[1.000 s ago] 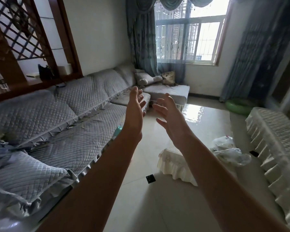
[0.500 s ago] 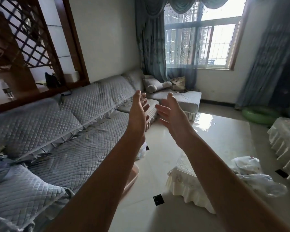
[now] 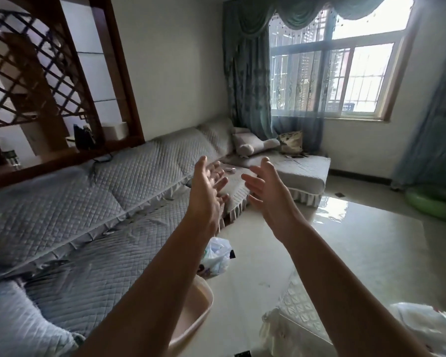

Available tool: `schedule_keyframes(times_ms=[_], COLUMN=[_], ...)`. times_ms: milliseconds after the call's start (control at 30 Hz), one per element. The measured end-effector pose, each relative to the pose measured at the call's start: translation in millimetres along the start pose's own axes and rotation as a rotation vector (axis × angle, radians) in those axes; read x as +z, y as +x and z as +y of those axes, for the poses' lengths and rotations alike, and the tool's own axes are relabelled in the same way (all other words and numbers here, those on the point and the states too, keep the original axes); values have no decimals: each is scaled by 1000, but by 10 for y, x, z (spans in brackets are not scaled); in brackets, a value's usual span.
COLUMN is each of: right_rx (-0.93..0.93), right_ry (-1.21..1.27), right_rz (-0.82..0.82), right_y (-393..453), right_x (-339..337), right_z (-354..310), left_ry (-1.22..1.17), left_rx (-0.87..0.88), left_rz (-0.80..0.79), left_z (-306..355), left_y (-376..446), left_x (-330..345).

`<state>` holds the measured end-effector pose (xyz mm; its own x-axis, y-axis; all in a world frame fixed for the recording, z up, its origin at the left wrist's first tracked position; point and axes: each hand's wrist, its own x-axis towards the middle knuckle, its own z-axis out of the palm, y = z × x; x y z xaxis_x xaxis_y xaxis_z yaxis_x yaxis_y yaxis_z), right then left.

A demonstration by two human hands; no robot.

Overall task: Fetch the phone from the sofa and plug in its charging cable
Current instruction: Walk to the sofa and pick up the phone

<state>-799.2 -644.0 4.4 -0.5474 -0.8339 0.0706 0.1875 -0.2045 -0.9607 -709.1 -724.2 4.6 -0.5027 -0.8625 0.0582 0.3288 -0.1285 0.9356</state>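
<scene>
A long grey quilted sofa runs along the left wall and turns into a chaise under the window. A small dark flat thing lies on the chaise beside a patterned cushion; I cannot tell if it is the phone. A small pale object lies on the seat just beyond my fingers. My left hand and my right hand are both raised in front of me, palms facing each other, fingers apart, holding nothing. No cable is visible.
A white plastic bag and a pink basin sit on the floor by the sofa. A low table with a lace cover stands at lower right. A green inflatable ring lies by the right curtain. A wooden lattice divider backs the sofa.
The view has moved forward along the sofa and tilted up, so the chaise and window are nearer. Both hands stay raised and open, holding nothing.
</scene>
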Motion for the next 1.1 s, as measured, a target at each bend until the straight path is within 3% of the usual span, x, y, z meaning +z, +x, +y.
schedule_keyframes(times_ms=[467, 767, 1100], right_rx=[-15, -19, 34], right_ry=[7, -20, -76], right_rz=[68, 133, 170], right_y=[1855, 3371, 4557], right_x=[-126, 220, 416], right_z=[305, 579, 872], left_ry=[174, 89, 53], left_rx=[134, 47, 0], left_rz=[-1, -86, -92], left_z=[-296, -359, -560], left_y=[1874, 3578, 4837], left_x=[55, -258, -520])
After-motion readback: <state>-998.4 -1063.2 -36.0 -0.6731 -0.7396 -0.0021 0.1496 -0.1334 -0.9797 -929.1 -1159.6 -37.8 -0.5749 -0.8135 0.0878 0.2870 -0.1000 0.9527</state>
